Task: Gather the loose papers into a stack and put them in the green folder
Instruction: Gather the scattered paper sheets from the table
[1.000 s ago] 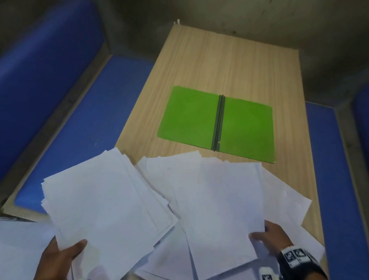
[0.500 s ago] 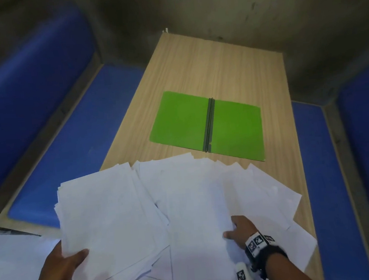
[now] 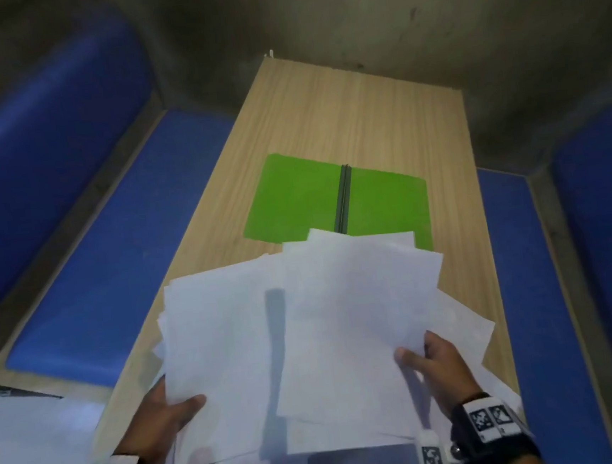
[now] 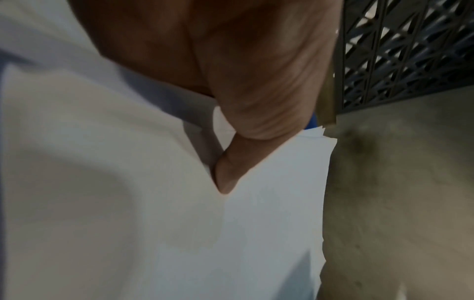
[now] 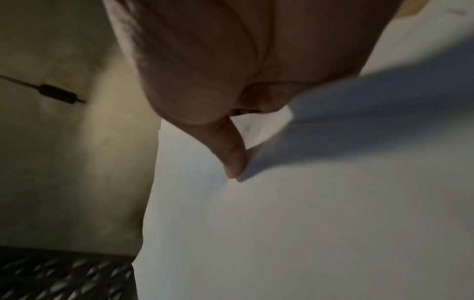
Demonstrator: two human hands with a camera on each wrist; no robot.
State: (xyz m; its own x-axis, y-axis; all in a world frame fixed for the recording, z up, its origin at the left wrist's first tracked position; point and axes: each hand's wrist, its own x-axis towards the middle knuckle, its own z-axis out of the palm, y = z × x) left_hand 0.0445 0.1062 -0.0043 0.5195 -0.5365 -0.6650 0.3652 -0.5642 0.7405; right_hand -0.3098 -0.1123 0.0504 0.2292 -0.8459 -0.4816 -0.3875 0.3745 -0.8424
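Note:
A green folder (image 3: 293,192) lies open and flat in the middle of the wooden table (image 3: 342,110). Its near edge is partly hidden by white papers (image 3: 305,328), a loose uneven sheaf held above the near end of the table. My left hand (image 3: 165,418) grips the sheaf's left batch, thumb on top. My right hand (image 3: 434,365) grips the right batch, thumb on top. In the left wrist view my thumb presses on the papers (image 4: 269,203); the right wrist view shows the same on the papers (image 5: 307,213). A few sheets (image 3: 468,325) stick out lower right.
Blue padded benches (image 3: 112,230) run along both sides of the table, with another bench (image 3: 524,286) on the right. A grey concrete wall (image 3: 352,13) closes the far end. More white sheets (image 3: 27,452) show at the lower left.
Both hands have brought their batches together towards the middle and lifted them. The two spread piles now overlap as one sheaf that covers the folder's near edge.

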